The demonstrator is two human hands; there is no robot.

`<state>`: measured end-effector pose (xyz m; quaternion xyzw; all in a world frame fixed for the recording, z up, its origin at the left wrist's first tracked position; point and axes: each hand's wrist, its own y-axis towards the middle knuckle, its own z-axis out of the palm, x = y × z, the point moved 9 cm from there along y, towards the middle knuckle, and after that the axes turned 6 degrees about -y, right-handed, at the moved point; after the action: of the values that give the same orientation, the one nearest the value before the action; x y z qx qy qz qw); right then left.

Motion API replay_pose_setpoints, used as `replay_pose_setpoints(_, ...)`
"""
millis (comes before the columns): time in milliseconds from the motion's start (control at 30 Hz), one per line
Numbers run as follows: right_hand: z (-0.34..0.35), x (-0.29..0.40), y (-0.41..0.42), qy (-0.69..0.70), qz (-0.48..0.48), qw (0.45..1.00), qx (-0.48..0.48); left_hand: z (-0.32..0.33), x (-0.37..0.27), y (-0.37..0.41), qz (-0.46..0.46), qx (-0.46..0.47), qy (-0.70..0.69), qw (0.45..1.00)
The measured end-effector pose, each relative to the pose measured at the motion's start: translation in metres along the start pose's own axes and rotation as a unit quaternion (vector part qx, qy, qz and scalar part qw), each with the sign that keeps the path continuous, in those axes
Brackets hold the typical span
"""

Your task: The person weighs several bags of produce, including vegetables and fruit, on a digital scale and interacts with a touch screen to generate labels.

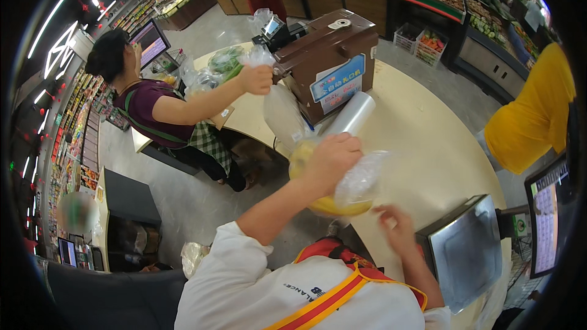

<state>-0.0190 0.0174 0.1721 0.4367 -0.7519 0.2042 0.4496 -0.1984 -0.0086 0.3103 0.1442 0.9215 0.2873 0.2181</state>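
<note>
My left hand (332, 162) grips the gathered neck of a clear plastic bag (364, 176), whose loose top puffs out on the right. Yellow fruit that looks like bananas (341, 206) hangs in the bag beneath this hand, over the counter's inner edge. Slightly blurred, my right hand (396, 227) is just right of the fruit with its fingers apart and nothing in it. A weighing scale with a metal plate (465, 252) stands beside my right forearm. Ahead of my left hand, a roll of clear plastic bags (351, 112) leans by a brown countertop machine (325, 64).
Across the curved counter (426, 146), a co-worker (156, 105) holds a filled plastic bag (282, 110) against the machine's side. Bagged green vegetables (227, 59) lie behind. A screen (548, 220) stands at right, near a person in yellow (532, 110).
</note>
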Motion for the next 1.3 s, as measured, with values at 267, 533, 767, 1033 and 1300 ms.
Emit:
replay_pose_setpoints(267,0.112,-0.084,0.141,0.522,0.267,0.808,0.053,-0.043,0.1,-0.055,-0.224,-0.019,-0.314,0.922)
replay_pose_setpoints(533,0.206,-0.043,0.207,0.646,0.244,0.712,0.128,-0.127,0.182,-0.041,-0.273,-0.097,-0.257,0.922)
replay_pose_setpoints(767,0.216,-0.033,0.283,0.551,0.277,0.786,0.044,-0.143,0.277,-0.018,-0.198,-0.078,0.158,0.964)
replay_pose_setpoints(1033,0.238,-0.006,0.317,0.566,0.262,0.782,0.002,-0.151,0.352,-0.015,-0.201,-0.115,-0.052,0.971)
replay_pose_setpoints(1300,0.241,0.0,0.324,0.592,0.241,0.769,0.004,-0.155,0.344,-0.013,-0.197,-0.134,-0.015,0.971)
